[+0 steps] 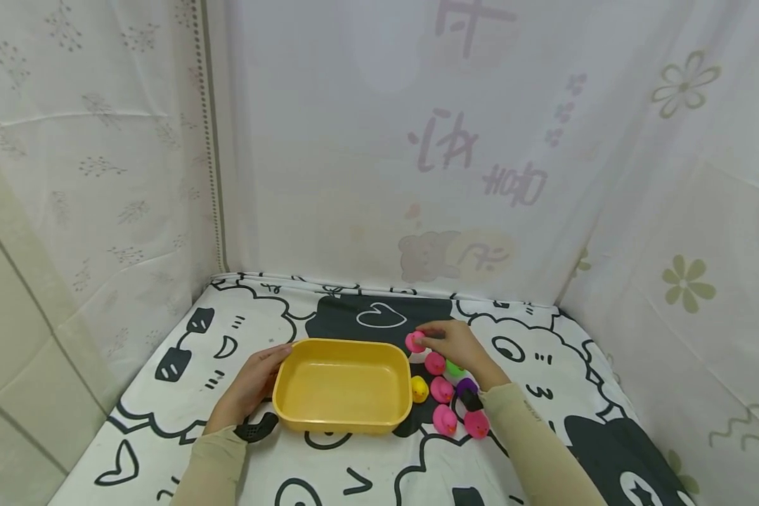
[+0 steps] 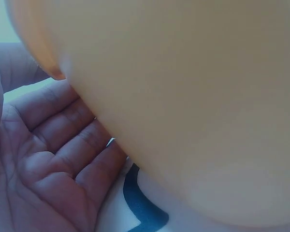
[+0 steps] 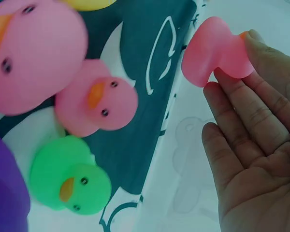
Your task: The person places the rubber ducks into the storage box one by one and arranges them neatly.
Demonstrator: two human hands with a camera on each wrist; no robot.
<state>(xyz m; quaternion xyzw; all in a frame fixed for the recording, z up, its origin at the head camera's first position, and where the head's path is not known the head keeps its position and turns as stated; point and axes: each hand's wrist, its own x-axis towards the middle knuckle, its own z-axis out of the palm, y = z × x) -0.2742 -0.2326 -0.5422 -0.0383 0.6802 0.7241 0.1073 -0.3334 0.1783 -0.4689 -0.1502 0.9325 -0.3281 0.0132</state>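
A yellow plastic basin [image 1: 343,426] lies on the patterned cloth, its inside bare. My left hand [image 1: 253,379] holds its left side; in the left wrist view the thumb is at the rim and the fingers [image 2: 87,140] lie against the outer wall, tips hidden. Off the basin's far right corner, my right hand [image 1: 452,344] pinches a pink rubber duck [image 3: 215,53] between thumb and fingers, raised above the cloth. Nearest below that hand are another pink duck [image 1: 435,362] and a green duck [image 3: 70,174].
Right of the basin stand a yellow duck [image 1: 419,388], a purple duck [image 1: 466,386] and several more pink ducks [image 1: 445,419]. The black-and-white cloth [image 1: 329,478] covers the surface. Pale printed curtains [image 1: 329,176] hang behind and at both sides.
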